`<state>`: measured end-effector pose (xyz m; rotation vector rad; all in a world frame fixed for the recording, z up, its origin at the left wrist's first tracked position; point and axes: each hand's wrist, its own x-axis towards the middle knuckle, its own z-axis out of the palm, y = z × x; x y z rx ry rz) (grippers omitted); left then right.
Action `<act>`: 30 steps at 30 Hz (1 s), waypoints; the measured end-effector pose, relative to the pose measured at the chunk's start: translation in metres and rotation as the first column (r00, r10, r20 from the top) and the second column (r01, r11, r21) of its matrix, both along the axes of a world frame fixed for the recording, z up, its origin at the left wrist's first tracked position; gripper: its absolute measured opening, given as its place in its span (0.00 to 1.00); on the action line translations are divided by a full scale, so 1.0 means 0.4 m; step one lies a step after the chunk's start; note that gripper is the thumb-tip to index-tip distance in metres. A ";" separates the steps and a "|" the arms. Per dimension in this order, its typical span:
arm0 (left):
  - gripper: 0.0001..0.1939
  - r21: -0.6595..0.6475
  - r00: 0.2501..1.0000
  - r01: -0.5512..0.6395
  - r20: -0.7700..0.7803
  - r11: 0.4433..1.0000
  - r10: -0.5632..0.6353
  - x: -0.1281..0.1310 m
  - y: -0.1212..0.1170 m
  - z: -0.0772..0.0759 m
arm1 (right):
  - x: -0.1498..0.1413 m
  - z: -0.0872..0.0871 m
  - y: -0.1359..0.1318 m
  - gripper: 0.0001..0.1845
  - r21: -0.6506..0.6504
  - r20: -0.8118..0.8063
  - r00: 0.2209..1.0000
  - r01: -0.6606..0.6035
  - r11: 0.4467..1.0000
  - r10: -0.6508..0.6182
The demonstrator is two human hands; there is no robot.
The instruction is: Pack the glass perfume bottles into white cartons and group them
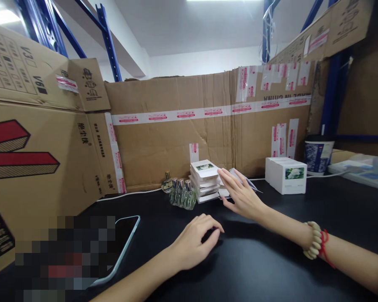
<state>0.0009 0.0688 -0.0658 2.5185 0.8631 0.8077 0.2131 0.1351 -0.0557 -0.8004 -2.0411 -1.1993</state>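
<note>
Two bare hands reach in over a matte black tabletop (255,272), which shows a soft sheen at the near centre. The right hand (241,193), wearing a beaded bracelet (313,240) and a red cord (324,247) at the wrist, has its fingers stretched out and set close together, with the thumb apart; they lie just beside a stack of flat white boxes (206,184), before a folded paper (252,182) (whether they touch either, I cannot tell). The left hand (197,241) is nearer, fingers loosely curled, a gap at the thumb, nothing visible in it. The stack stands toward the back of the surface, with small glass bottles (182,197) clustered at its left. Farther right, white boxes (290,180) with a flower picture stand in a row near a lidded paper cup (318,157). A blue-edged device (127,241), partly pixelated, lies at the left. Taped cardboard (170,138) walls off the back, and a large printed carton (50,142) closes the left side. Above rise blue metal uprights (109,50), beneath a pale ceiling (182,25) with bright lights.
</note>
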 end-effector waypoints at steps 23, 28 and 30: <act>0.26 -0.619 0.672 0.340 0.686 0.708 0.278 -0.015 0.042 -0.022 | -0.013 -0.018 -0.104 0.08 -0.272 -0.501 0.732 -0.640 0.719 0.462; 0.40 -0.533 0.706 0.238 0.669 0.812 0.232 -0.006 0.022 -0.008 | -0.008 -0.039 -0.066 0.12 -0.448 -0.783 0.604 -0.713 0.539 0.148; 0.41 -0.513 0.718 0.207 0.658 0.833 0.227 -0.002 0.018 -0.006 | -0.011 -0.047 -0.062 0.17 -0.516 -0.830 0.558 -0.777 0.361 0.015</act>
